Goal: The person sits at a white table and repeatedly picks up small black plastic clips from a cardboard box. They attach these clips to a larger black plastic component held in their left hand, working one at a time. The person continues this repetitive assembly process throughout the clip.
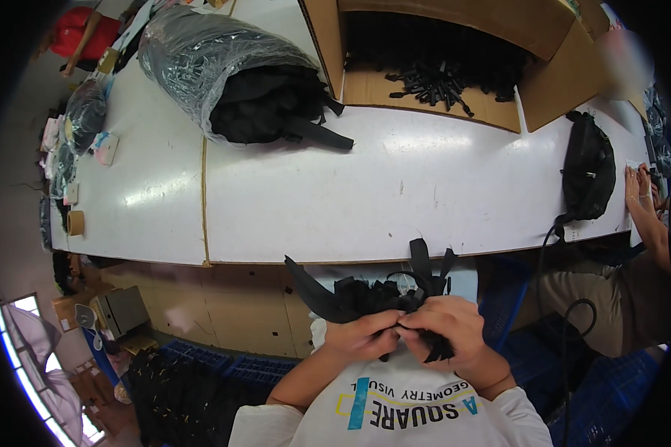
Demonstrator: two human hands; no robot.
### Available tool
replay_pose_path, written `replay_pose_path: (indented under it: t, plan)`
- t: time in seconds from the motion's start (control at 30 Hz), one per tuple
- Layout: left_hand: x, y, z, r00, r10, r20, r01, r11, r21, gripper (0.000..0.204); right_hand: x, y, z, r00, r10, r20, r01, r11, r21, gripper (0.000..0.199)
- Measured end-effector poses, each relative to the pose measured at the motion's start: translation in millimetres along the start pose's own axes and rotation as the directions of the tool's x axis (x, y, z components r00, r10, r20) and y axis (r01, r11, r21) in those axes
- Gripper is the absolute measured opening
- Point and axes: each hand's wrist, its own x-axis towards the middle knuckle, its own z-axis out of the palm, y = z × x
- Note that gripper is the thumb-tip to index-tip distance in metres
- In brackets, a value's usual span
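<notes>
Close to my chest, just off the near edge of the table, my left hand (359, 337) and my right hand (452, 326) meet with their fingers closed. Between them is a bunch of black fabric straps (358, 298). One wide strap end sticks out to the left, and others stand up above the right hand. A dark tuft also hangs below the right fingers. Both thumbs and fingertips pinch together at the middle of the bunch; what exactly lies between the tips is hidden.
On the white table (313, 201), a clear plastic bag (201, 59) spills black straps. An open cardboard box (440, 112) holds black straps with buckles. A black waist bag (589, 167) lies at right, near another person's hands (637, 186). Blue crates (503, 298) stand below.
</notes>
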Motion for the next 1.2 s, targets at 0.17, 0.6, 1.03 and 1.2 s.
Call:
replay_pose_path:
  t: [0.17, 0.6, 1.03, 1.2]
  plan:
    - [9, 6, -1, 1.000, 0.000, -0.018, 0.001, 0.996, 0.088, 0.017, 2, 0, -1, 1.000, 0.010, -0.004, -0.010, 1.000, -0.018, 0.021]
    - [20, 1, -9, 0.994, -0.053, 0.100, 0.048, 0.998, 0.049, 0.018, 6, 1, -3, 0.999, 0.043, -0.010, -0.042, 0.998, 0.044, 0.022]
    - [15, 4, -9, 0.963, -0.229, 0.144, 0.237, 0.970, -0.043, 0.020, -1, 8, -6, 0.913, 0.401, 0.072, -0.400, 0.849, 0.344, 0.016]
    - [15, 4, -9, 0.952, -0.278, 0.132, 0.290, 0.953, -0.083, 0.018, 0, 8, -4, 0.908, 0.416, 0.043, -0.405, 0.849, 0.338, 0.017]
